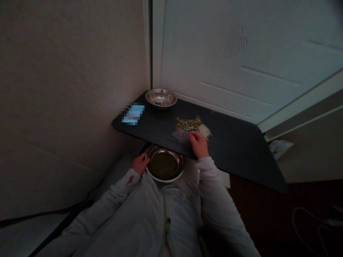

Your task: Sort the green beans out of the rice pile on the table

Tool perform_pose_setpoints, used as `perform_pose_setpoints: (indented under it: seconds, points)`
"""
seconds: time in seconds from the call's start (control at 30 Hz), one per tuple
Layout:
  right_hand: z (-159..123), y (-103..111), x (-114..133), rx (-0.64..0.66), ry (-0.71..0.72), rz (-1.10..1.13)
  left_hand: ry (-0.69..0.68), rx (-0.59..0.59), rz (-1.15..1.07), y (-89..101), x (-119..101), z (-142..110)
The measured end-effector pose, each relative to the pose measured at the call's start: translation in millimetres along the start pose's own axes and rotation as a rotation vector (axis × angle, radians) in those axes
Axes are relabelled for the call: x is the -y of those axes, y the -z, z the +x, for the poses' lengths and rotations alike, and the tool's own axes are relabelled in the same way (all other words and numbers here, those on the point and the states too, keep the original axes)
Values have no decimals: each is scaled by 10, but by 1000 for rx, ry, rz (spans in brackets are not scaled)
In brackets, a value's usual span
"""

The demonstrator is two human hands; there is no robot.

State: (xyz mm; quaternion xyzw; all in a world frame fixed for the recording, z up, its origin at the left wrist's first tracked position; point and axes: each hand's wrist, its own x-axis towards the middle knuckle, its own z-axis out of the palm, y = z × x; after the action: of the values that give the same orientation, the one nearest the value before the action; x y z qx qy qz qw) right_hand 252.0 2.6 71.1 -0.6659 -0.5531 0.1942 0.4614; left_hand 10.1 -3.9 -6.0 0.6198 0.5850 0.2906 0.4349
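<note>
Left hand [140, 164] grips bowl [181, 166] — right hand [199, 145], sheet [180, 135]

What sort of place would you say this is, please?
Probably a room in a home: a pale panel embossed with hearts, and loose grains on a dark tabletop.

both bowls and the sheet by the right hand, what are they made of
Upper bowl: shiny metal, probably stainless steel, with silvery reflections.
Lower bowl: likely the same, judging by its bright, glossy rim.
Sheet: perhaps smooth plastic, since it looks translucent; too dim to be sure.
</note>
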Motion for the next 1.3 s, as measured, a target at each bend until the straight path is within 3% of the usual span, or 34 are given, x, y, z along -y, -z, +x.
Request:
perform_pose_setpoints:
  seconds: [0.33, 0.53, 0.77, 1.13, 1.3]
  points:
    - [-26, -25, 70, -24, 44, -110, -17, -8, 27, 13, 29, 0]
    - [-36, -13, 70, 62, 35, -42, -20, -3, 26, 24, 0, -11]
    - [-49, -19, 42, 51, 32, 4, -45, 26, 32, 26, 54, 5]
    - [-101, -42, 91, 305, 77, 38, -6, -3, -37, 22, 50, -4]
    - [-93, -40, 89, 342, 60, 91, -11, -4, -18, 24, 55, -4]
